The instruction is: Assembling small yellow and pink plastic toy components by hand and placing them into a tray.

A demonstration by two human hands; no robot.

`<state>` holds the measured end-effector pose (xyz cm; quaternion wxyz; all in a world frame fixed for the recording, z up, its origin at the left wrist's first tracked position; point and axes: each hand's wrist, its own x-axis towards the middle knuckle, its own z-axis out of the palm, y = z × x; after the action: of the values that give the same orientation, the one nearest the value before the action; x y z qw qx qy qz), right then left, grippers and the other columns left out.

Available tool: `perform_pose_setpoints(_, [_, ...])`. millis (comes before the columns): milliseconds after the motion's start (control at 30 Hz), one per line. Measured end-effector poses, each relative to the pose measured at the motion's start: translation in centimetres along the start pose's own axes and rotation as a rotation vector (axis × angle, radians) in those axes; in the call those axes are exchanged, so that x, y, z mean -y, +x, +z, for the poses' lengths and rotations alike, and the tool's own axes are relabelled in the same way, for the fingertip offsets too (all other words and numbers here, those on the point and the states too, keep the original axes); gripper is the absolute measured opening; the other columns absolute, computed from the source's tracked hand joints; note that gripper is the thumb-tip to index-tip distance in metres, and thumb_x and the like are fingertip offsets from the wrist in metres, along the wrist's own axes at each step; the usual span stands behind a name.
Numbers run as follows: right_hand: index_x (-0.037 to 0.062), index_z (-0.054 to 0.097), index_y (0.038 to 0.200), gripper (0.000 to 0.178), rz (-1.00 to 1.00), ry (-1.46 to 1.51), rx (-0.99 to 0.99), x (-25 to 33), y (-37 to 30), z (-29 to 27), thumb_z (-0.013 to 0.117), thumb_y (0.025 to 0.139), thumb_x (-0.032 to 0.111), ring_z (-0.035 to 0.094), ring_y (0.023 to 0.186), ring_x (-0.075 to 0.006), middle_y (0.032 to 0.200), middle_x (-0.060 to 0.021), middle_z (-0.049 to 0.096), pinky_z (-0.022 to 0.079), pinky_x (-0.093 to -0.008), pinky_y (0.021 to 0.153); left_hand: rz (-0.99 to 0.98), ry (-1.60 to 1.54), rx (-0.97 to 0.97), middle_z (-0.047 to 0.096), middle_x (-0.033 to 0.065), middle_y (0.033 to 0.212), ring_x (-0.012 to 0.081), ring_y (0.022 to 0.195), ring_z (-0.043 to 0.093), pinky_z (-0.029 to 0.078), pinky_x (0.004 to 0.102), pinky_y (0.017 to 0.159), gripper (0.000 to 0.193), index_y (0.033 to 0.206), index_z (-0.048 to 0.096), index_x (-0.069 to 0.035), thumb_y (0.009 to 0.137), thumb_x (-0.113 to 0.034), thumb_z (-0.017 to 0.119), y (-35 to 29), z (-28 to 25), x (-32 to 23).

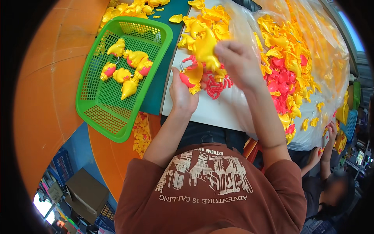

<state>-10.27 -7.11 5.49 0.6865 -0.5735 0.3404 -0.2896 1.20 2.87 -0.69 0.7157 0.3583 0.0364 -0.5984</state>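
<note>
My left hand is closed around a yellow-and-red plastic toy part, with a small metal piece sticking up beside its thumb. Pinched between the thumb and fingers of my right hand is a curved yellow plastic shell. It hangs just above and right of the toy part; whether the two touch, I cannot tell. Red plastic pieces lie on the white tabletop behind and below the shell. To the left, a green mesh basket holds several yellow-and-red toy figures.
Yellow shells lie heaped beyond my hands. At right, a larger mound of yellow pieces and red pieces rests on clear plastic sheeting. A co-worker's hands show at far right. Yellow pieces sit below the table's left edge.
</note>
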Motion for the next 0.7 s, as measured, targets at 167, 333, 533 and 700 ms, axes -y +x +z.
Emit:
perform_pose_setpoints(167, [0.0008,0.066,0.090,0.016,-0.038,0.336,-0.122,-2.5,-5.2,1.0,0.069,0.079,0.012,0.052,0.098,-0.0125,0.101,-0.0085,0.058,0.041,-0.0245,0.082,-0.021,-0.068,0.053,0.050,0.0105,0.127,0.0258,0.114,0.053,0.042,0.0411,0.096,0.057,0.128,0.040,-0.001,0.098,-0.048,0.024,-1.1,2.3,1.1])
perform_pose_setpoints(333, [0.0021,0.060,0.110,0.039,-0.447,-0.585,-0.312,-1.5,-6.7,-0.4,0.074,0.075,0.015,0.050,0.111,-0.0214,0.133,-0.0139,0.044,0.041,-0.0325,0.087,-0.033,-0.097,0.105,0.052,0.0109,0.124,0.0254,0.113,0.054,0.044,0.0391,0.093,0.056,0.129,0.039,-0.002,0.098,-0.047,0.024,-1.2,2.0,2.4])
perform_pose_setpoints(533, [-0.0016,0.043,0.131,0.063,-0.507,-0.816,0.092,-0.6,-6.8,-2.3,0.069,0.074,0.005,0.044,0.124,-0.0297,0.132,-0.0169,0.047,0.035,-0.0358,0.101,0.008,0.000,0.125,0.057,0.0147,0.116,0.0285,0.101,0.061,0.050,0.0389,0.085,0.058,0.125,0.042,0.001,0.098,-0.047,0.023,-2.7,3.8,2.2])
perform_pose_setpoints(700, [-0.0015,0.038,0.134,0.071,-0.351,-0.328,0.126,-1.7,-7.6,-2.6,0.072,0.072,0.003,0.041,0.128,-0.0279,0.134,-0.0173,0.046,0.034,-0.0358,0.104,-0.106,0.063,0.185,0.058,0.0171,0.113,0.0294,0.097,0.062,0.052,0.0392,0.078,0.064,0.123,0.045,0.000,0.097,-0.051,0.017,-2.5,3.2,1.9])
